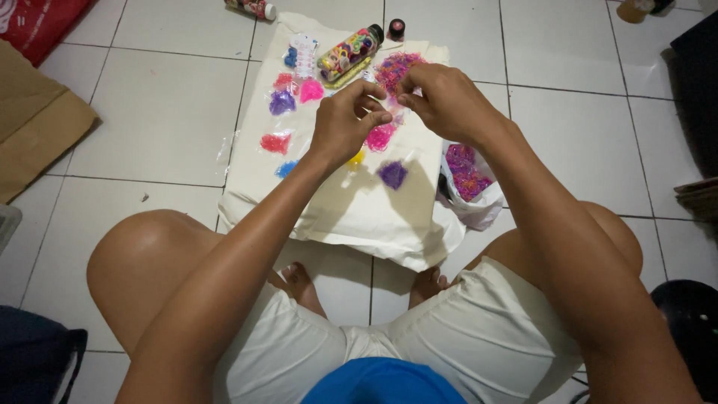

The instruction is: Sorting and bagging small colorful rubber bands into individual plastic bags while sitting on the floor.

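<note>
1. My left hand [345, 123] and right hand [441, 101] meet above a cream cloth [359, 213] spread on the white tiled floor [149, 127], where I sit cross-legged.
2. My left fingers are curled in, thumb and forefinger tips pressed together; my right fingertips are bunched the same way, just beside them. Whatever they pinch is too small to tell.
3. Directly below my hands lies a pink pile of tiny rubber bands [380, 138], with a yellow pile [356, 158] just left of it and a purple pile [393, 174] nearer to me.
4. A mixed pink-and-purple heap [396, 69] sits at the far side of the cloth, partly behind my right hand.
5. Further left on the cloth are small sorted heaps: red [275, 142], blue [286, 169], violet [282, 102] and magenta [311, 90].
6. A clear bottle [349, 52] of multicoloured bands lies on its side at the far edge, its black cap [396, 29] just beyond on the floor.
7. A white bag [469, 187] holding pink and purple bands rests at the cloth's right edge, near my right knee.
</note>
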